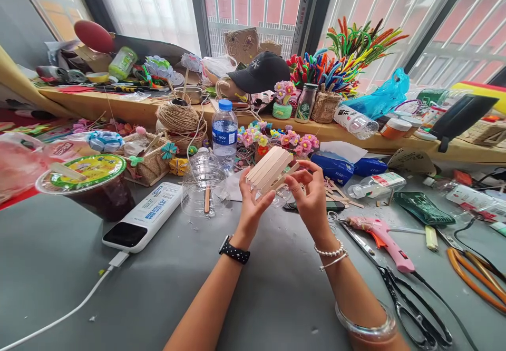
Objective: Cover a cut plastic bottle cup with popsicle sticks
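Note:
My left hand point(253, 203) grips a small piece made of flat wooden craft sticks point(269, 165), laid side by side over what looks like clear plastic. The piece is tilted, held above the grey table. On its right, the thumb and forefinger of my right hand point(310, 193) close around the end of a single craft stick point(291, 171), close against the piece's edge. Loose craft sticks point(343, 195) lie behind my right hand. A cut clear plastic bottle part point(193, 182), with one brown stick on it, stands left of my left hand.
At right lie a pink glue gun point(389, 240), black-handled scissors point(407, 298) and orange-handled scissors point(474, 277). A white power bank point(148, 216) with a cable and a lidded drink cup point(103, 198) stand left. Behind are a water bottle point(224, 135) and twine point(177, 122).

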